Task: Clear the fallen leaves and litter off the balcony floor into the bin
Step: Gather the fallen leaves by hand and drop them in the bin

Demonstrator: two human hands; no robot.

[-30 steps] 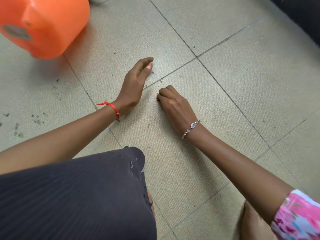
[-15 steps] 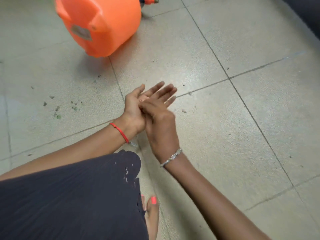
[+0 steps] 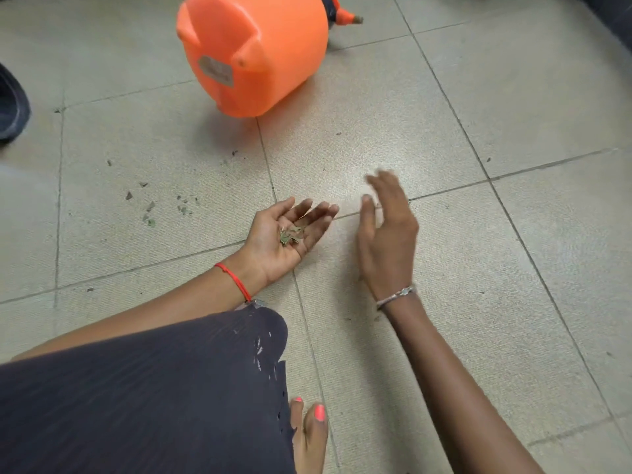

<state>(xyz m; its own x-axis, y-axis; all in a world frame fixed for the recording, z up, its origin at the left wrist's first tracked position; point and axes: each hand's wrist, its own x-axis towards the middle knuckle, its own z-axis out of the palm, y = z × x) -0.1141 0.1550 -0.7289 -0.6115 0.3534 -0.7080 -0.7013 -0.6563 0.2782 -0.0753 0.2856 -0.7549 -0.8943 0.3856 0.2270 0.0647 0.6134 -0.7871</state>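
Observation:
My left hand (image 3: 285,232) lies palm up just above the beige tiled floor (image 3: 478,268), fingers relaxed, carrying a small heap of green leaf bits (image 3: 290,233) in the palm. My right hand (image 3: 388,234) hovers to its right, blurred, fingers straight and holding nothing. More leaf fragments (image 3: 150,206) lie scattered on the tile to the left of my left hand. An orange plastic bin (image 3: 251,51) lies tipped on the floor at the top centre, beyond both hands.
My dark-clothed knee (image 3: 136,388) and bare foot (image 3: 309,436) fill the lower left. A small orange-tipped object (image 3: 342,13) sits behind the bin. A dark shape (image 3: 12,107) is at the left edge. Tiny specks dot the tiles on the right.
My right hand has come off my left palm and swung to the right. My left palm now faces up with the leaf bits showing. The view has shifted, bringing the bin nearer centre.

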